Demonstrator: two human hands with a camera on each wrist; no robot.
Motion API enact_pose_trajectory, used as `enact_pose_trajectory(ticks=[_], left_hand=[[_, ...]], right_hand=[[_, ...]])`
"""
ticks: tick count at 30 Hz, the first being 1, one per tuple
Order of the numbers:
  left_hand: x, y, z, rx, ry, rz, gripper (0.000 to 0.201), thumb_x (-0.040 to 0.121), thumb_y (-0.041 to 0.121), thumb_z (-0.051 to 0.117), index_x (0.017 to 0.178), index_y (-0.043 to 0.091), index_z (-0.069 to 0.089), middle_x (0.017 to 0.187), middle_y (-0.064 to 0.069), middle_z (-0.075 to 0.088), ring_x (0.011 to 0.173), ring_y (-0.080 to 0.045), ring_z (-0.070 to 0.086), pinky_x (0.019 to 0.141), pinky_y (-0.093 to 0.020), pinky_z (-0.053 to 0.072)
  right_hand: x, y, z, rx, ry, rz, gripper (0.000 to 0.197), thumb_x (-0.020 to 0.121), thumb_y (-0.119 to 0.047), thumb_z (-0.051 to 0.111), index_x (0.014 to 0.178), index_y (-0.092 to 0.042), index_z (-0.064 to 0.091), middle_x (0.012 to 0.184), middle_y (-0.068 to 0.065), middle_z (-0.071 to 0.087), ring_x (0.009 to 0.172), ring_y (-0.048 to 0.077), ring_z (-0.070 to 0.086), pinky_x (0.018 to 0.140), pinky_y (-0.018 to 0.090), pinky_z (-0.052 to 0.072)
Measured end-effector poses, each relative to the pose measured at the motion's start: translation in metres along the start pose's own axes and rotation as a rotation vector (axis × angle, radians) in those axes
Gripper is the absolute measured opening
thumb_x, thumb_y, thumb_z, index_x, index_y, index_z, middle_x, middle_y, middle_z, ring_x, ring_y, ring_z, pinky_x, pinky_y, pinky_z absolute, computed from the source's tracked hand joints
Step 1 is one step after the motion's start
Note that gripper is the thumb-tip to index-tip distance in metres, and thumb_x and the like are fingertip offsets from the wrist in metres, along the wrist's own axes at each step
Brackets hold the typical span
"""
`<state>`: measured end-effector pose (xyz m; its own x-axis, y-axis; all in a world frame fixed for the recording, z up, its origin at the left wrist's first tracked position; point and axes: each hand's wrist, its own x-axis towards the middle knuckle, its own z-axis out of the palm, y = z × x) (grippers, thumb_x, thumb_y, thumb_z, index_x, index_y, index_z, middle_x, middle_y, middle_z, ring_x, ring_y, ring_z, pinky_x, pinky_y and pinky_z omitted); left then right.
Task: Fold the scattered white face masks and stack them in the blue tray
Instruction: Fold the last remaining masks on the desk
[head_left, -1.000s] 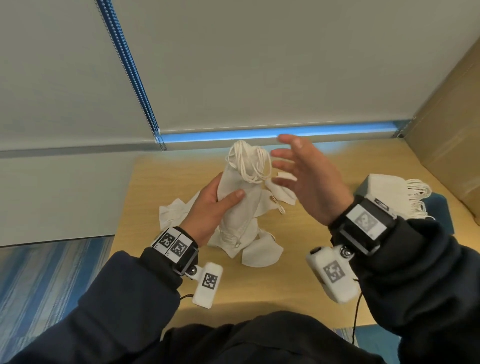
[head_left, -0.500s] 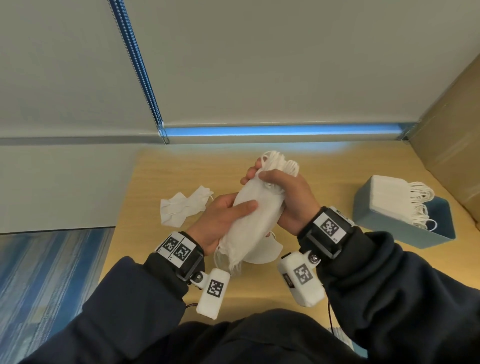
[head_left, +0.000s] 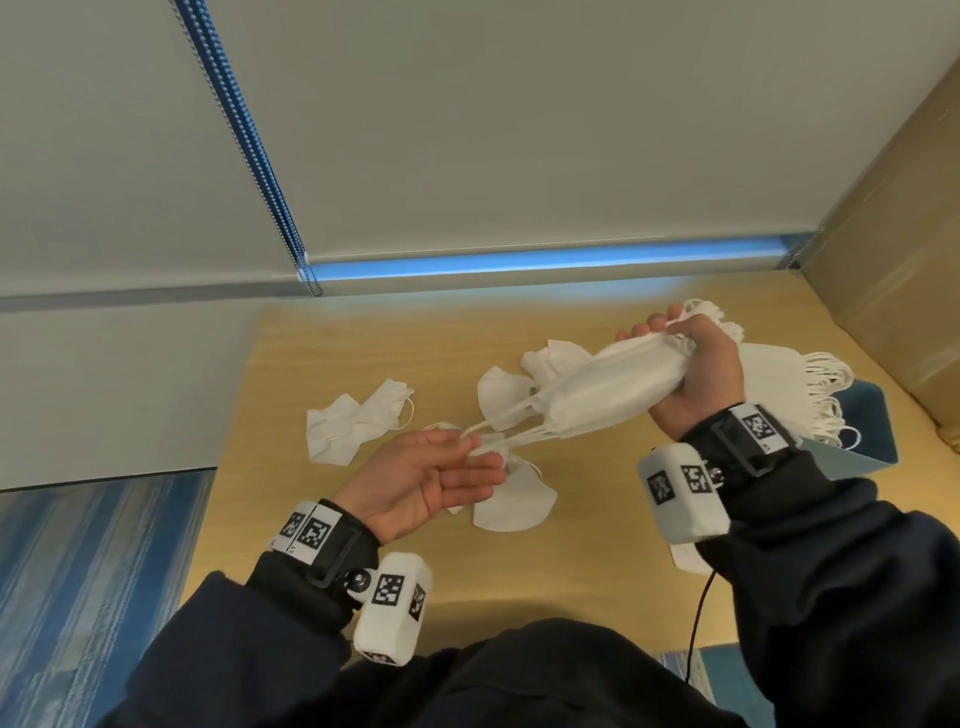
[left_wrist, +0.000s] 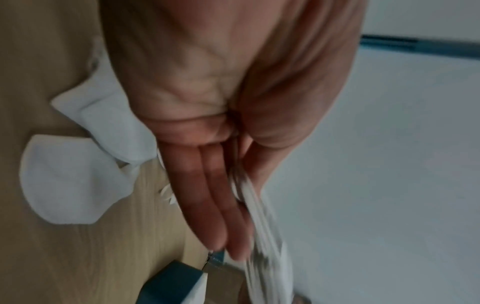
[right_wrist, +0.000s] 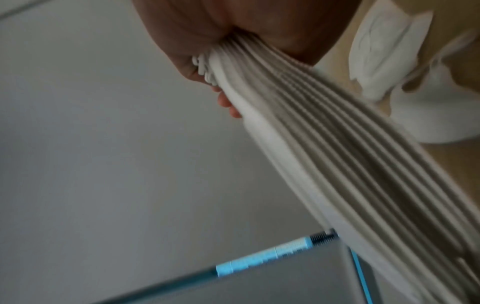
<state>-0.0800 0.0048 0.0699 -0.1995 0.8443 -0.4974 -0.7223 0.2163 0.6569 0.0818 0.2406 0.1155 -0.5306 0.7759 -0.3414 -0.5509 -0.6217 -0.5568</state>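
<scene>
A thick bundle of folded white masks (head_left: 613, 389) hangs in the air over the right half of the wooden table (head_left: 363, 353). My right hand (head_left: 675, 338) grips its far right end, close to the blue tray (head_left: 872, 415). A stack of folded masks (head_left: 779, 384) stands in that tray. The bundle's ear loops (head_left: 509, 431) stretch taut down to my left hand (head_left: 475, 457), which lies palm up and pinches them between thumb and straight fingers (left_wrist: 207, 195). The right wrist view shows the bundle's layered edges (right_wrist: 337, 164) running out of my fist.
Loose unfolded masks lie on the table: a pair at the left (head_left: 353, 426), one under the bundle (head_left: 504, 395), one near my left hand (head_left: 514, 504). A cardboard box (head_left: 893, 260) stands at the right. A wall bounds the table's far side.
My right hand has carried the bundle from the table's middle to the right, toward the tray. My left hand has let go of the bundle's body and now holds only its ear loops.
</scene>
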Motion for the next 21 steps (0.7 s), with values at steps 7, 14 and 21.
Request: enact_pose_trajectory(ticks=[7,14,21], left_hand=[[0.019,0.003,0.049,-0.351,0.031,0.118,0.009,0.087,0.010,0.051,0.083,0.007,0.058,0.104,-0.019,0.069,0.117,-0.038,0.061,0.112,-0.050,0.043],[0.047,0.005,0.112,0.487,0.076,0.184,0.017,0.095,0.012,0.062,0.108,0.005,0.072,0.116,-0.014,0.074,0.113,-0.032,0.069,0.106,-0.050,0.051],[0.062,0.000,0.148,1.349,-0.025,0.592,0.029,0.093,0.003,0.056,0.108,0.020,0.076,0.096,0.004,0.077,0.090,-0.015,0.070,0.084,-0.041,0.057]], right_hand=[[0.025,-0.002,-0.033,-0.015,0.204,-0.086,0.017,0.085,0.003,0.048,0.089,-0.012,0.053,0.073,0.006,0.054,0.067,0.026,0.054,0.074,0.044,0.058],[-0.001,-0.014,-0.018,-0.644,-0.157,-0.515,0.031,0.082,0.011,0.055,0.108,-0.005,0.059,0.092,0.022,0.068,0.090,0.040,0.067,0.090,0.052,0.057],[-0.011,-0.052,-0.037,-0.552,-0.197,-0.472,0.030,0.086,0.012,0.050,0.108,-0.006,0.057,0.101,0.025,0.067,0.099,0.042,0.064,0.097,0.058,0.050]])
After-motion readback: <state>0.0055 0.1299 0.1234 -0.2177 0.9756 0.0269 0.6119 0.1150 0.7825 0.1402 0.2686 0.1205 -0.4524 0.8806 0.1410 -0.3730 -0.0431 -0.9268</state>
